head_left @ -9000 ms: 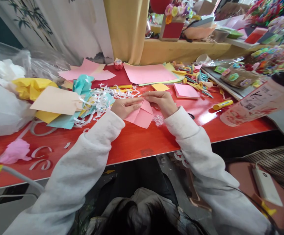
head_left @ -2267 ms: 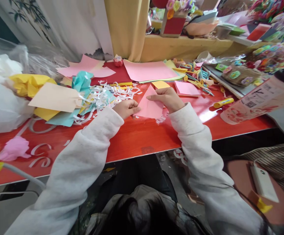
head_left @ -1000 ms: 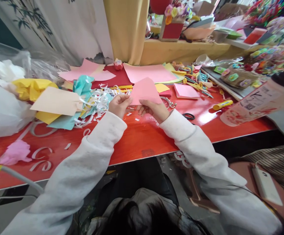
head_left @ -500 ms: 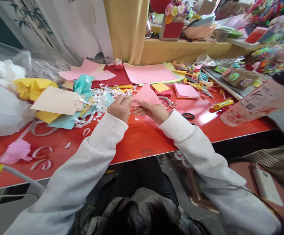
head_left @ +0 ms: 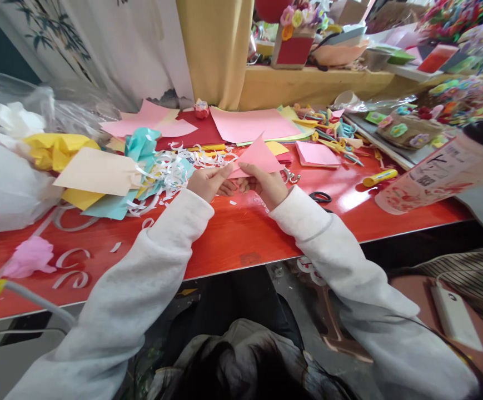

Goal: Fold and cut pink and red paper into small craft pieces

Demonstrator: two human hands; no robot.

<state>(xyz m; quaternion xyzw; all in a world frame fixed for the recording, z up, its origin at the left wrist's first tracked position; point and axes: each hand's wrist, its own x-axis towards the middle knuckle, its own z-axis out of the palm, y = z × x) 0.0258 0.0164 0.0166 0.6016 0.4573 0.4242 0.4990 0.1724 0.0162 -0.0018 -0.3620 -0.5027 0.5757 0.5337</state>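
As both hands pinch its near edge above a glossy red table (head_left: 224, 244), a piece of folded pink paper (head_left: 258, 158) points one corner away from the person, whose light gray sleeves reach in from either side. The left hand (head_left: 208, 182) is nearly closed, thumb and fingers gripping the paper's left corner; the right hand (head_left: 268, 186) has its thumb on top and its fingers curled beneath. Just beyond the paper lies a small yellow sheet (head_left: 277, 148), with a stack of pink squares (head_left: 317, 154) to its right. Black-handled scissors (head_left: 320, 197) rest near the right sleeve, and a yellow tube (head_left: 379, 178) lies farther right, beside a tilted pink cup with a black lid (head_left: 433, 178). Curled white paper strips (head_left: 172, 172) are heaped left of the hands, next to a peach sheet (head_left: 99, 171) and crumpled yellow paper (head_left: 60, 151). A large pink sheet (head_left: 253, 125) spreads along the back of the table, near a pile of colorful scissors and sticks (head_left: 333, 133). Below the table's right end, a white power bank (head_left: 459, 316) sits on a brownish-pink seat (head_left: 416, 286).
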